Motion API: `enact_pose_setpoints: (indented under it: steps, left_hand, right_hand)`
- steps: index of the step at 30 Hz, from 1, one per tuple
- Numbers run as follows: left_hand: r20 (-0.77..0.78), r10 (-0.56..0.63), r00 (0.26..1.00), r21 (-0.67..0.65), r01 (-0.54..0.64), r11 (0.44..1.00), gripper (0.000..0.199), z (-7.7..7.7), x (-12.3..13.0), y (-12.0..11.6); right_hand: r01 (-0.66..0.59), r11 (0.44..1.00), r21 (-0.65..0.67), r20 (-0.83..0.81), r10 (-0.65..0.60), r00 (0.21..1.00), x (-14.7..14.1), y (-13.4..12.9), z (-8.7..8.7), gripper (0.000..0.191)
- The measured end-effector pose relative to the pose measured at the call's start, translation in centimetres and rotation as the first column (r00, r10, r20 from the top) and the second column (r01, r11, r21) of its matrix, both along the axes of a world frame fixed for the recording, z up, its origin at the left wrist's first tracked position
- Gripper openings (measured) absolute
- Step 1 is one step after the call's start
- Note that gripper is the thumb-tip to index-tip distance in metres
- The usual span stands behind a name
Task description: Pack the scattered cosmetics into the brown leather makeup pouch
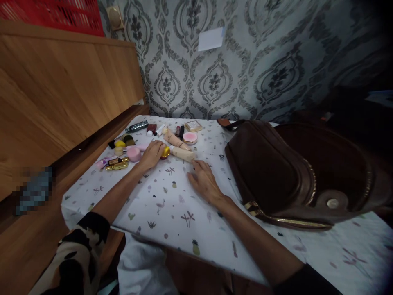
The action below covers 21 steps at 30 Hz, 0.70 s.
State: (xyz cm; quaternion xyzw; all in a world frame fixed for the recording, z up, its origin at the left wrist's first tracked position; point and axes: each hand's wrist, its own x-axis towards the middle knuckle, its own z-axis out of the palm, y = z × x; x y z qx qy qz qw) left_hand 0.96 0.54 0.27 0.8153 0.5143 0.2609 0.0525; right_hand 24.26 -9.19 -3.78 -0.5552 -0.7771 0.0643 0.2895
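My left hand (152, 155) rests among the small cosmetics, its fingers against a round gold item (165, 152); whether it grips it is unclear. My right hand (204, 180) lies on the printed cloth with fingers apart, its fingertips by the end of a cream tube (182, 154). Behind that tube lies a beige tube (176, 140), with a round pink compact (190, 138) beside it. Left of my left hand are a pink jar (134, 154), gold tubes (117, 164) and a yellow sponge (119, 143). A dark tube (136, 126) lies at the back left.
A large brown leather bag (276, 172) fills the right side of the white printed tablecloth (172, 229). A wooden panel (67, 78) stands at the left with a red basket (55, 14) on top. Patterned wallpaper (215, 82) rises behind the table.
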Motion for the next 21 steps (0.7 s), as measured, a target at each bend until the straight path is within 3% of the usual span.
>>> enact_pose_setpoints:
  steps: [5,8,10,13,18,21]
  left_hand:
    - [-0.103,0.132,0.986,0.084,-0.123,0.989,0.039,1.9,-1.4,-1.1]
    - [-0.213,0.326,0.921,0.179,-0.291,0.940,0.044,2.9,-3.7,-2.4]
    - [-0.255,0.395,0.882,0.142,-0.370,0.918,0.049,3.0,-5.3,-3.4]
    - [-0.236,0.370,0.898,0.029,-0.375,0.927,0.049,2.8,-7.0,-4.5]
    - [-0.074,0.435,0.898,0.041,-0.433,0.901,0.049,3.0,-7.6,-5.5]
    - [-0.128,0.249,0.960,-0.077,-0.260,0.963,0.056,2.8,-7.5,-6.3]
  right_hand:
    - [-0.001,1.000,-0.004,0.004,0.001,1.000,0.0,0.0,0.0,0.051]
    - [0.011,1.000,-0.026,0.015,-0.011,1.000,-0.1,-0.1,0.3,0.051]
    - [0.008,1.000,-0.028,0.014,-0.007,1.000,-0.1,-0.2,0.4,0.051]
    - [-0.002,1.000,-0.019,0.018,0.003,1.000,-0.1,-0.2,0.5,0.049]
    - [-0.016,1.000,-0.020,-0.002,0.016,1.000,0.0,-0.3,0.5,0.050]
    - [-0.010,0.999,-0.037,-0.018,0.009,1.000,-0.1,-0.4,0.6,0.050]
